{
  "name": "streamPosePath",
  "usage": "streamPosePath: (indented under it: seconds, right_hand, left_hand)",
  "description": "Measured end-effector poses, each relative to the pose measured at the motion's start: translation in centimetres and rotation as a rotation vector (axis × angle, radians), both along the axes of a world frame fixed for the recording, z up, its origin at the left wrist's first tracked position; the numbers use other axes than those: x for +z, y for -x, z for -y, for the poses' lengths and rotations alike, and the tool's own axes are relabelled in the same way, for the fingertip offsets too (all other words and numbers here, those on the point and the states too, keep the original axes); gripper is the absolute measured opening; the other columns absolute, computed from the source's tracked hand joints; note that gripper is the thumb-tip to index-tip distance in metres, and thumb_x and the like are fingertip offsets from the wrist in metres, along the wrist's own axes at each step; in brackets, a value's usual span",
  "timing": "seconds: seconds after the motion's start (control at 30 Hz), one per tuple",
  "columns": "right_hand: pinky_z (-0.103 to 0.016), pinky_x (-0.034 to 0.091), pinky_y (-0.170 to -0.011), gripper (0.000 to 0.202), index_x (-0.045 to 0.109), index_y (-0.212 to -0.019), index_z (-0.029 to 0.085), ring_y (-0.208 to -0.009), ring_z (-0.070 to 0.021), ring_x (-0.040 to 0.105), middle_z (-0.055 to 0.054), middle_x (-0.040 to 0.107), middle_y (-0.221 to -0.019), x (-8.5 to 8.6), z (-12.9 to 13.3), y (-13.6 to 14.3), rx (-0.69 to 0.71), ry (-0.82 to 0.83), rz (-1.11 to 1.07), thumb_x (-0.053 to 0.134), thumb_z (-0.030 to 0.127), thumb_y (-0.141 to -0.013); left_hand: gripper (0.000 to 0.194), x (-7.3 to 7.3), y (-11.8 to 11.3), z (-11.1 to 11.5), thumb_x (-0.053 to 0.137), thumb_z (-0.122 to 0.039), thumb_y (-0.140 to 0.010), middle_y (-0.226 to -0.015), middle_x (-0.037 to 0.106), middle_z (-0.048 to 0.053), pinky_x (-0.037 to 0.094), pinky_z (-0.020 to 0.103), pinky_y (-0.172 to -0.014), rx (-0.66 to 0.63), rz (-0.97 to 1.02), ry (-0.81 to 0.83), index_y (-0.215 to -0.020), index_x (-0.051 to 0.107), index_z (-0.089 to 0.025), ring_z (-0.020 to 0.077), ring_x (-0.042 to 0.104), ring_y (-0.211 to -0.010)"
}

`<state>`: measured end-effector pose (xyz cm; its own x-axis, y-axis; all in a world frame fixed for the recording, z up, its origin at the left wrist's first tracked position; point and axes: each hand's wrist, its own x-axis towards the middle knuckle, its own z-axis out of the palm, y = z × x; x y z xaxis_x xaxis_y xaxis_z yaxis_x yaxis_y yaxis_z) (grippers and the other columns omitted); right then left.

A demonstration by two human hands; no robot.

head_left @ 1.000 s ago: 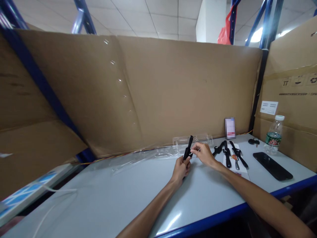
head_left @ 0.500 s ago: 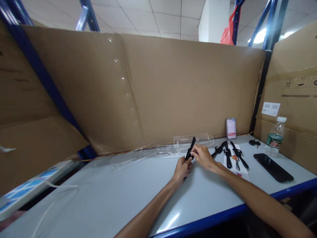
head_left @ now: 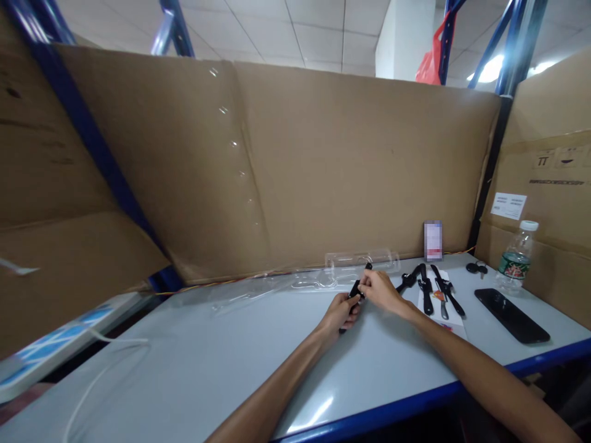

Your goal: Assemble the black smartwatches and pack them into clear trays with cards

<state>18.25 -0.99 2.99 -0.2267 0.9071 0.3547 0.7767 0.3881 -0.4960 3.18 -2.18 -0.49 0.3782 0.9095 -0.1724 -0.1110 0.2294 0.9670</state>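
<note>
My left hand [head_left: 340,312] is closed around a long, slim black item [head_left: 354,289] that looks like a watch on its strap. One dark end pokes out below that hand, and the other end rises above my fingers. My right hand [head_left: 379,290] pinches the item near its upper part. Fingers cover most of its middle, so its details are hidden. Just right of my right hand lie several similar black strap-like items [head_left: 425,289], partly on a white card [head_left: 455,326] with a small orange piece [head_left: 438,296].
Clear plastic blister packaging [head_left: 314,280] lies along the cardboard wall [head_left: 300,172]. On the right are a black phone [head_left: 511,315], a water bottle [head_left: 514,261] and a small dark key-like bunch [head_left: 475,267]. A lit screen [head_left: 433,241] leans at the back. A power strip [head_left: 69,338] with a white cable sits left.
The black item has tilted and slid lower in my left hand, with less of it showing above. My right fingers have moved up along it. The view has shifted slightly.
</note>
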Motion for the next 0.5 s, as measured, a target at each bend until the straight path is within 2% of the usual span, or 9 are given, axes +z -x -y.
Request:
streamPosePath:
  seconds: [0.07,0.13,0.37,0.5]
  right_hand:
    - [-0.021,0.042,-0.063,0.008,0.065,-0.081,0.016,-0.067,-0.0141,0.065,0.0,0.069,-0.069,-0.2,-0.4,-0.1,-0.025,0.067,-0.094,0.064,0.01,-0.086]
    - [-0.022,0.042,-0.064,0.007,0.067,-0.081,0.016,-0.068,-0.0147,0.065,-0.001,0.071,-0.07,-0.2,-0.4,-0.2,-0.031,0.063,-0.084,0.066,0.015,-0.087]
    - [-0.025,0.039,-0.069,0.021,0.071,-0.1,0.018,-0.086,-0.0203,0.07,-0.009,0.076,-0.093,0.6,1.0,0.1,-0.056,-0.039,0.278,0.054,0.03,-0.099]
    - [-0.027,0.037,-0.066,0.033,0.074,-0.097,0.018,-0.084,-0.0216,0.07,-0.011,0.076,-0.092,0.9,1.6,0.2,-0.061,-0.073,0.368,0.047,0.035,-0.103]
  left_hand:
    - [0.028,0.0,0.2,-0.2,0.071,-0.034,-0.077,-0.057,0.04,-0.009,0.005,0.019,-0.04,-0.051,0.028,0.035,-0.08,0.048,-0.018,0.0016,0.023,-0.039]
    - [0.025,0.1,0.5,-0.4,0.069,-0.031,-0.078,-0.057,0.038,-0.009,0.006,0.019,-0.039,-0.076,0.052,0.069,-0.08,0.05,-0.017,0.0014,0.022,-0.04]
    - [0.009,0.7,0.8,-0.5,0.056,-0.02,-0.088,-0.06,0.038,-0.007,0.007,0.016,-0.037,-0.047,0.097,0.165,-0.083,0.052,-0.013,0.0012,0.022,-0.04]
    - [0.009,0.7,0.8,-0.4,0.054,-0.018,-0.089,-0.059,0.039,-0.007,0.007,0.016,-0.037,-0.028,0.094,0.171,-0.081,0.052,-0.013,0.0016,0.022,-0.04]
